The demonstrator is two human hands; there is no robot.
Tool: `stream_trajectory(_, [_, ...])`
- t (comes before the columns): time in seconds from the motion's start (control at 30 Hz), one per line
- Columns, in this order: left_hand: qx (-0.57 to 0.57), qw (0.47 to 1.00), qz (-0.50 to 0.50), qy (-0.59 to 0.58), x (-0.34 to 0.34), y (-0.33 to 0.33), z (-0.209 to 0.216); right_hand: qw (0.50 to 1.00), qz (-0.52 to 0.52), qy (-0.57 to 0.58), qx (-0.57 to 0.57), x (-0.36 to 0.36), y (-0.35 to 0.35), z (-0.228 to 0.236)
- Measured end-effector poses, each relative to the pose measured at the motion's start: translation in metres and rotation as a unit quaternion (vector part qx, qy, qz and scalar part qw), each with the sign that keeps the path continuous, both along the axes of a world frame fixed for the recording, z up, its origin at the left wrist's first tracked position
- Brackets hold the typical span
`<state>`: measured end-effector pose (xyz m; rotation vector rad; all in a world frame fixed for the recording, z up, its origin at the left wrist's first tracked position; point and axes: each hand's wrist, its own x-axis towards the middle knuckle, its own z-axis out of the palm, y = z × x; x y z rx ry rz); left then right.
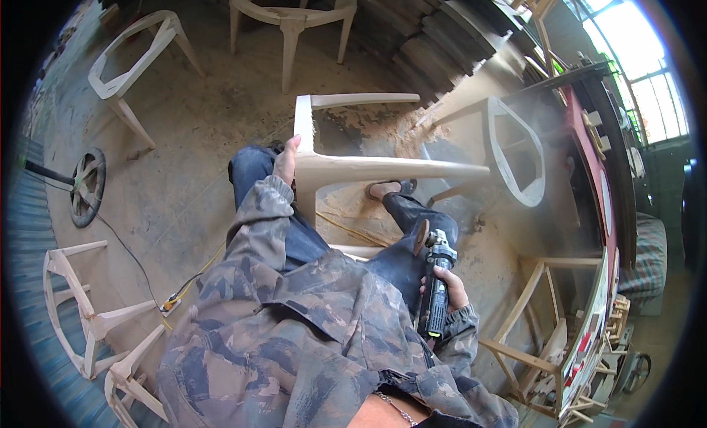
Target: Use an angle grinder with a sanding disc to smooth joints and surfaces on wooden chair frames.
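An unfinished pale wooden stool frame (353,165) lies tipped on its side across my lap, its legs pointing to the right. My left hand (286,161) is closed around the frame's edge near its left corner. In my right hand (451,287) is a black angle grinder (436,295), held upright by its body over my right thigh. A round brownish disc (421,237) sits at the grinder's top end, apart from the wood. The lower part of the stool frame is partly hidden by my left leg and sleeve.
More bare stool frames stand around: one at the far left (140,60), one at the far middle (292,17), one at the right (515,152). Others lie at the lower left (88,317). A yellow cable and a power strip (171,304) lie on the dusty floor. A wooden rack (541,365) stands lower right.
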<state>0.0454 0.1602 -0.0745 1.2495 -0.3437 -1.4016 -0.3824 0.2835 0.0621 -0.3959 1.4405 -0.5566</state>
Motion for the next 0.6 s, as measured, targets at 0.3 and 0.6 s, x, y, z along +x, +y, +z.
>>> stream_trajectory(0.3, [-0.123,0.989,0.070,0.032,-0.015,0.022,0.032,0.985,0.052,-0.161,0.031,0.079,-0.139,-0.081])
stream_trajectory(0.6, [-0.009,0.974,0.162,0.156,0.001,0.024,0.062,0.918,-0.064,-0.375,-0.107,0.190,-0.267,-0.103])
